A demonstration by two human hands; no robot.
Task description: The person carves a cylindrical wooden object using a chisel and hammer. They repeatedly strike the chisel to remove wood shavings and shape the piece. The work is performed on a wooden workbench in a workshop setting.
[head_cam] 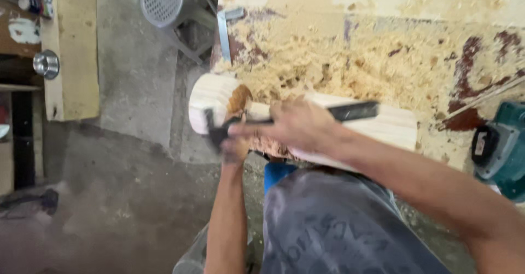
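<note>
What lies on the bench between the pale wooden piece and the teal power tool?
Head view: only loose wood shavings on bare bench top between wooden piece and power tool.

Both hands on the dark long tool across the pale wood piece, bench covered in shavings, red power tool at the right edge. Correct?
One thing is off: the power tool at the right edge is teal-green with black parts, not red, as the head view shows. The rest holds: the left hand and right hand both grip the dark long tool across the pale wood piece, and shavings cover the bench.
</note>
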